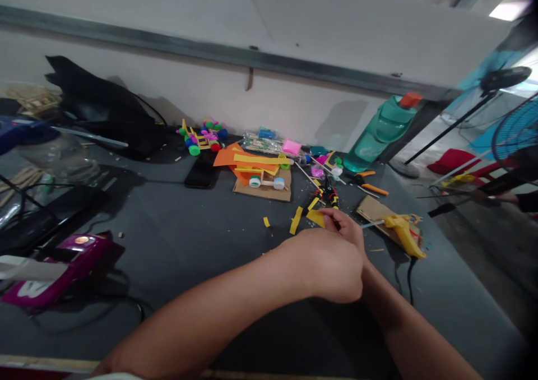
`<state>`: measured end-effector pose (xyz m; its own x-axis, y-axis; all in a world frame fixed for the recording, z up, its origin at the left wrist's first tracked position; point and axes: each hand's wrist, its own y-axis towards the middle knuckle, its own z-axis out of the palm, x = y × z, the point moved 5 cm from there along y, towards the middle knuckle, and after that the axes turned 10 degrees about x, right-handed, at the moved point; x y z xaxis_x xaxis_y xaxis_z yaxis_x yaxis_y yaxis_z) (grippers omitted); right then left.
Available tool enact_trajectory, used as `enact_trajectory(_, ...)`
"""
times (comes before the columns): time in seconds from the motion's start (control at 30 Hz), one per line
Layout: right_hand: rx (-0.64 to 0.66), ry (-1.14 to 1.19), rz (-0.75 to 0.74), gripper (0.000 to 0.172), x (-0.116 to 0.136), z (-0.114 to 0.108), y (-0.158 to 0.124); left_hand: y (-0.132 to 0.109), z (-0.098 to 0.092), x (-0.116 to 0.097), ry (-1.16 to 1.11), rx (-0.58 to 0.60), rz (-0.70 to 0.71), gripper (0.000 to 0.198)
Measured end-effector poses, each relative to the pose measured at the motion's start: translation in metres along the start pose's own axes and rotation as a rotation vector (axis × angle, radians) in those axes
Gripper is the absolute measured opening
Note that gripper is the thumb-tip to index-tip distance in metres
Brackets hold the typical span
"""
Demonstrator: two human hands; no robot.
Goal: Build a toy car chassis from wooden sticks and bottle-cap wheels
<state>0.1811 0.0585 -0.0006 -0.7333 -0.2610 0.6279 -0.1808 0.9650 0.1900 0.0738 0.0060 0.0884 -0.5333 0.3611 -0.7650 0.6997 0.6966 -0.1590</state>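
I note the right hand (pixel 348 230) pinching the yellow piece (pixel 316 218), cannot tell the grip of the turned-away left hand (pixel 338 265), and advise light pressure to avoid creasing.

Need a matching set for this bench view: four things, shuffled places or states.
1. Right hand
2. Glue gun
3. Bottle
4. Black smartphone

A. Near the wall, orange cap on
B. Beside orange sheets
C. Fingers at a yellow piece
D. Partly over cardboard

Pairs: 1-C, 2-D, 3-A, 4-B
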Motion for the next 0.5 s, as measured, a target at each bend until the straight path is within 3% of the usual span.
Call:
enact_trajectory(0.07,-0.013,0.013,-0.001,0.028,0.001,0.000,0.000,-0.001,0.004,0.000,0.264,0.222,0.032,0.026)
enact_trajectory(0.17,-0.027,0.012,-0.007,0.029,0.000,0.000,-0.001,0.004,0.007,0.017,0.367,0.228,-0.059,0.020)
enact_trajectory(0.27,-0.071,0.021,-0.023,0.029,-0.001,-0.002,-0.003,0.003,0.008,0.047,0.295,0.068,-0.117,0.023)
enact_trajectory(0.37,-0.088,0.065,-0.022,0.028,0.001,-0.003,-0.004,-0.009,0.000,0.086,0.160,-0.203,-0.197,0.030)
enact_trajectory(0.5,-0.053,0.134,-0.027,0.024,0.010,-0.001,-0.005,-0.025,-0.005,0.124,-0.251,-0.461,-0.155,0.038)
